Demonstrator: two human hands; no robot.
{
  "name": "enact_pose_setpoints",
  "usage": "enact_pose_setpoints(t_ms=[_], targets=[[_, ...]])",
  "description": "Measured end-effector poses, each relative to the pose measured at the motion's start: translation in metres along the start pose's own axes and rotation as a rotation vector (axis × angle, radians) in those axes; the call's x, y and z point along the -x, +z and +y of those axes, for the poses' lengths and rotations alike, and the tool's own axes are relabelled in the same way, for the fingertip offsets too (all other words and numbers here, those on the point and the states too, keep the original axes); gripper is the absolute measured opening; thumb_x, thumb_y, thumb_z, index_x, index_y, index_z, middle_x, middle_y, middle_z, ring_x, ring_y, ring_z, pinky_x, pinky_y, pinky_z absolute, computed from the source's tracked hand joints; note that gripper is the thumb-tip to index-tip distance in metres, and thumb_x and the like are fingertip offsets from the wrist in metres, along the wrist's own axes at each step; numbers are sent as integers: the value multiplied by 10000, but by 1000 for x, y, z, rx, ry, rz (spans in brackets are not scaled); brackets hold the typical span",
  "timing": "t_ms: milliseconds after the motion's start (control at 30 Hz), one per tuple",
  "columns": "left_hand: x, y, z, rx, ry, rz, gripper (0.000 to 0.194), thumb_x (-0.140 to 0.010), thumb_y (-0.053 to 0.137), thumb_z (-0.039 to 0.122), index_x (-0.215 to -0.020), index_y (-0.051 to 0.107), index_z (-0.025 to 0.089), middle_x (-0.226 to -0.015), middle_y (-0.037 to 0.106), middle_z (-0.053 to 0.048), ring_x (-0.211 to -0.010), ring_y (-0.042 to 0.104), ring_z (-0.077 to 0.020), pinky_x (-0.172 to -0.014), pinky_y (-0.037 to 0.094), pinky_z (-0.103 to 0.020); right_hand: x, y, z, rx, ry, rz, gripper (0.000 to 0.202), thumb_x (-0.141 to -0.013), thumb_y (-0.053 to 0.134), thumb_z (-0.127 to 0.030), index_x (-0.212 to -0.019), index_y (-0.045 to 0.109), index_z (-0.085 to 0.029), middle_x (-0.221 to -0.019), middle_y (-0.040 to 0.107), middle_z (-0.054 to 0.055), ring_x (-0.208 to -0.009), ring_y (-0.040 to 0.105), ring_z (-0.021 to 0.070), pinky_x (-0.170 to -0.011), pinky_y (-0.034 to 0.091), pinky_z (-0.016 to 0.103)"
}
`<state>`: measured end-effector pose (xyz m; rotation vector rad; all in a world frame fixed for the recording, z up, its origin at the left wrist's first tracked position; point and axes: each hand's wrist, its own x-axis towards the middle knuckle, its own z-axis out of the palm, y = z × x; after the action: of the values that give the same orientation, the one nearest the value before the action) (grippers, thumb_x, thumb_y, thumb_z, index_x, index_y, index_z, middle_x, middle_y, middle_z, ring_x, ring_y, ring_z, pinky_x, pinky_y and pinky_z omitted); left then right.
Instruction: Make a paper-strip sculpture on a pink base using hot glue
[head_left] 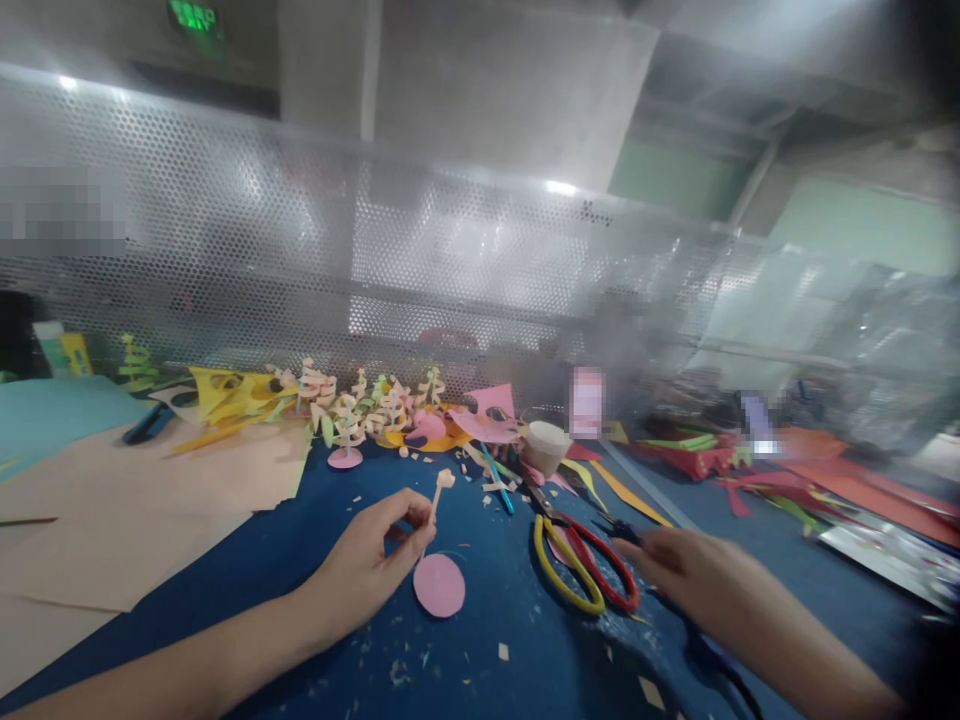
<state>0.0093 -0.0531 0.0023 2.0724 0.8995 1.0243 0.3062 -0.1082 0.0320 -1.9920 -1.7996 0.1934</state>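
Note:
My left hand [375,545] is closed in a pinch on a thin pale stick [433,505], which stands nearly upright. A small pale paper piece tops the stick. Just below those fingers lies a round pink paper disc [439,586]; whether the stick touches it I cannot tell. My right hand [697,570], slightly blurred, is wrapped round a dark blue glue gun [694,630] with its pointed tip to the left and a cord trailing down. Scissors [585,570] with yellow and red handles lie left of that hand, their blades pointing away.
Behind my hands stand several small paper trees [347,425] among cut scraps, with a white cup [546,447] and a blue pen [498,480]. Large peach sheets [150,510] cover the left side. A perforated metal screen [300,250] closes off the far edge.

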Motion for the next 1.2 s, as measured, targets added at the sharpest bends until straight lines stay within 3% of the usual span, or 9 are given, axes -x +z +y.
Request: enact_pose_setpoints(t_ms=[100,133,200,267,367,533,767,1200], targets=[[-1,0,-2,6,11,-1,137,-821,424,280,-771,528,207,-779,564,-1,-753,540,-144,-702,447,-247,-1,31,-70,-382,-226,-252,125,-734,535,-270,-798,628,-216,-706,645,13,-635,578,155,-574,428,241],[-1,-1,-3,8,9,2,139,-817,433,283,-772,537,203,-780,567,-3,-759,541,-146,-708,449,-249,-2,43,-88,-456,-264,-285,164,-711,551,-219,-856,627,-211,-732,648,10,-662,586,150,-601,440,236],[-2,-1,-5,19,7,2,141,-806,456,288,-769,554,193,-767,575,-5,-754,546,-148,-705,451,-247,-4,66,-111,-516,-287,-289,182,-677,575,-171,-849,633,-187,-717,637,6,-640,577,136,-606,442,224],[-1,-2,-8,26,9,-2,140,-794,480,291,-767,571,187,-756,590,-4,-743,555,-148,-701,448,-243,-6,81,-120,-531,-299,-272,83,-683,580,-192,-744,633,-173,-660,616,-6,-598,557,123,-572,430,208],[-2,-2,-10,18,8,-13,124,-772,519,282,-762,598,187,-752,616,0,-739,569,-148,-705,437,-239,-7,91,-115,-571,-290,-262,99,-709,564,-230,-649,603,-163,-600,588,-18,-575,543,117,-543,411,195],[-4,-1,-10,-19,-87,-24,197,-803,462,303,-884,619,215,-799,662,-4,-758,586,-162,-697,435,-248,-8,99,-100,-667,-285,-234,118,-754,527,-238,-729,607,-155,-651,593,-2,-614,551,127,-584,425,207],[-3,3,-8,-304,-32,-93,323,-868,332,326,-744,614,228,-700,636,12,-728,542,-173,-687,380,-271,-10,101,-96,-585,-360,-186,111,-760,552,-212,-715,643,-169,-720,597,13,-675,558,128,-646,422,218],[-3,2,-5,-377,-72,-127,288,-857,356,261,-728,609,217,-694,626,18,-708,529,-157,-650,368,-255,-13,107,-93,-585,-393,-206,101,-742,565,-163,-709,653,-201,-711,577,-2,-642,551,119,-618,418,216]])
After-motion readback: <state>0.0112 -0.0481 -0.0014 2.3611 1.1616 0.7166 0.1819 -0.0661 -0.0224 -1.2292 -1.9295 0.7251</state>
